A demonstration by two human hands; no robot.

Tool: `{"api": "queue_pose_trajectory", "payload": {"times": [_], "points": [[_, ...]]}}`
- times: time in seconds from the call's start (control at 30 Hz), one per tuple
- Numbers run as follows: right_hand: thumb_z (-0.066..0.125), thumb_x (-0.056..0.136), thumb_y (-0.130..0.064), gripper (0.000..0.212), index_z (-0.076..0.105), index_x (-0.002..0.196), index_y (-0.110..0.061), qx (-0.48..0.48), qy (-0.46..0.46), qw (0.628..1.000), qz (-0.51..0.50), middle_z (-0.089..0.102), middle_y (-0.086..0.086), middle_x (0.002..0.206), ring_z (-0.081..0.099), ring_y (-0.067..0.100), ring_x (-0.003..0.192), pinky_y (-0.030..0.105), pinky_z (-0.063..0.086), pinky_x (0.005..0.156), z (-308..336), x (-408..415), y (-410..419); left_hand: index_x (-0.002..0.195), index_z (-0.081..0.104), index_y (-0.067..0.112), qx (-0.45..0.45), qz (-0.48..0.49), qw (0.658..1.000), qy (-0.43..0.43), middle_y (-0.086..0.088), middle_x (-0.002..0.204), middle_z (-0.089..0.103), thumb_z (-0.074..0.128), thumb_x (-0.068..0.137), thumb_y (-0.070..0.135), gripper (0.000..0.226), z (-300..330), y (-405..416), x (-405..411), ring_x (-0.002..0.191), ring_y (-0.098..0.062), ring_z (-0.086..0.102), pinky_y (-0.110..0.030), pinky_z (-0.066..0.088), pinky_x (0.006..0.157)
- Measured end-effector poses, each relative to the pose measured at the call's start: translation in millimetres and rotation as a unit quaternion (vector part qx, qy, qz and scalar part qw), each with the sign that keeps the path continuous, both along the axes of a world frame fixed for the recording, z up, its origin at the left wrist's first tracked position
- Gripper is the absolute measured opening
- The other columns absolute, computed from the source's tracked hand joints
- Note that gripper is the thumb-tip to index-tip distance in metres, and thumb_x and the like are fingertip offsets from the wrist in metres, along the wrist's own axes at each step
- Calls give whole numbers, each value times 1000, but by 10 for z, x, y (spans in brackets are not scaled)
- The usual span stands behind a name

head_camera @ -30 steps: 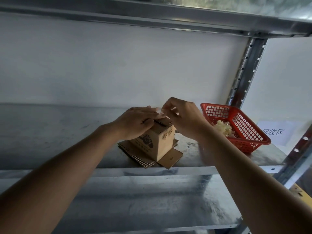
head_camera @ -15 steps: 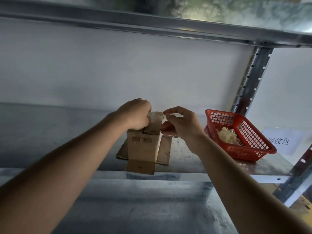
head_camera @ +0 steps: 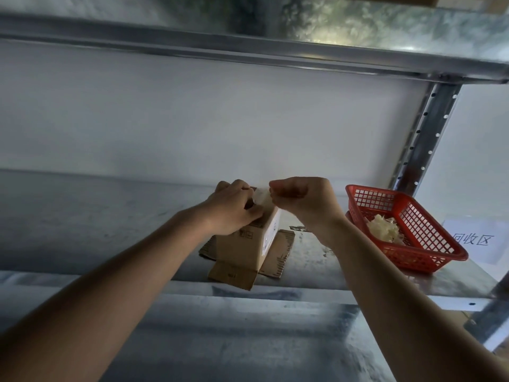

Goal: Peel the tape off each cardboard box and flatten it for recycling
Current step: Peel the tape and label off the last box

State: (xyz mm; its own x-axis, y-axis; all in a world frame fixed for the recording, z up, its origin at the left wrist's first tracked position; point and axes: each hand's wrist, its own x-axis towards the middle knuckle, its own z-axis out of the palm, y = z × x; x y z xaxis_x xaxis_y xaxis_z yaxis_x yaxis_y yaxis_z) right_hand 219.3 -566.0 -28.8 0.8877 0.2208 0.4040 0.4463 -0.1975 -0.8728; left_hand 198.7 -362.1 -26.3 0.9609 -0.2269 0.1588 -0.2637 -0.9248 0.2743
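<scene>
**Tape half lifted from the standing box**

A small cardboard box (head_camera: 249, 241) is seen upright on the metal shelf (head_camera: 316, 267), near its front edge, set on flattened cardboard (head_camera: 278, 252) that spreads out beneath it to the left, the right and the near side. A strip of clear tape (head_camera: 261, 198) is raised off the box's top. The top is gripped by the left hand (head_camera: 234, 209), its fingers curled over the upper edge, so the box is held steady. The free end of the tape is pinched by the right hand (head_camera: 301, 201), just right of the box top.

To the right, well apart from the box, a red basket (head_camera: 438, 244) is placed on the same shelf; a heap of crumpled pale strips (head_camera: 384, 230), apparently peeled tape, is held in it. A paper sign (head_camera: 473, 239) is seen further right.

Judged from this, at least one box is already flattened and stripped. The present box is not yet free of tape and is not yet flattened.
</scene>
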Motion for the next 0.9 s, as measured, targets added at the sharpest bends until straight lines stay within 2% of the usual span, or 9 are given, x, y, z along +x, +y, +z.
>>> {"api": "queue_pose_trajectory", "payload": {"times": [0.1, 0.2, 0.27, 0.4, 0.47, 0.57, 0.67, 0.77, 0.9], "points": [[71, 92, -21, 27, 79, 116, -31, -213, -72, 974, 8, 75, -22, 104, 67, -12, 98, 7, 51, 83, 66, 35, -20, 131, 61, 24, -13, -28, 999, 24, 2, 157, 38, 39, 103, 63, 52, 17, 48, 11, 143, -27, 32, -50, 36, 114], [70, 97, -13, 24, 80, 113, -29, -280, -155, 947, -18, 77, -18, 98, 65, -16, 89, -1, 44, 76, 105, 48, -13, 115, 59, 31, -34, -65, 997, 37, 6, 154, 39, 41, 105, 58, 34, 9, 80, 39, 130, -17, 47, -41, 46, 105], [78, 90, -10, 24, 81, 108, -25, -273, -179, 945, -38, 78, -15, 87, 69, -11, 86, 1, 46, 76, 124, 47, 1, 119, 61, 23, -41, -87, 995, 42, 9, 153, 38, 42, 106, 54, 39, 5, 105, 60, 123, -12, 51, -35, 49, 98], [82, 86, -42, 24, 81, 107, -30, -311, -169, 933, -64, 68, -10, 87, 65, 4, 82, 23, 52, 72, 134, 74, 60, 148, 52, 32, -55, -129, 988, 59, 19, 160, 32, 44, 107, 52, 46, 13, 153, 80, 129, -1, 43, -12, 37, 93], [77, 88, -48, 23, 80, 104, -32, -339, -139, 928, -62, 62, -11, 91, 61, 7, 86, 23, 47, 66, 121, 92, 92, 155, 45, 34, -47, -127, 989, 63, 21, 165, 27, 47, 106, 51, 51, 44, 172, 78, 140, -1, 37, -13, 32, 100], [78, 86, -44, 13, 75, 89, -32, -315, -91, 942, -68, 67, -13, 87, 63, 6, 81, 21, 43, 57, 102, 104, 100, 153, 47, 33, -21, -120, 991, 60, 15, 166, 32, 47, 103, 59, 56, 98, 183, 62, 149, -10, 33, -28, 23, 116], [78, 84, -36, 11, 69, 81, -29, -277, -56, 956, -76, 68, -11, 79, 62, 5, 70, 17, 43, 48, 75, 107, 114, 129, 61, 33, 14, -100, 993, 53, 8, 138, 59, 43, 91, 79, 63, 138, 71, 14, 132, -16, 52, -42, 17, 122], [74, 85, -28, 15, 62, 79, -22, -210, -14, 973, -100, 66, -5, 80, 58, 12, 71, 26, 43, 54, 48, 143, 118, 109, 60, 33, 30, -61, 996, 51, 10, 108, 63, 58, 80, 74, 51, 156, -46, -7, 99, -14, 61, -43, 49, 98], [77, 87, -18, 18, 60, 85, -13, -80, 53, 990, -99, 73, 3, 73, 64, 18, 62, 40, 50, 58, 30, 175, 67, 122, 57, 33, 4, -60, 992, 111, 10, 123, 63, 65, 80, 54, 47, 244, 17, -21, 102, -12, 65, -44, 61, 85]]}}
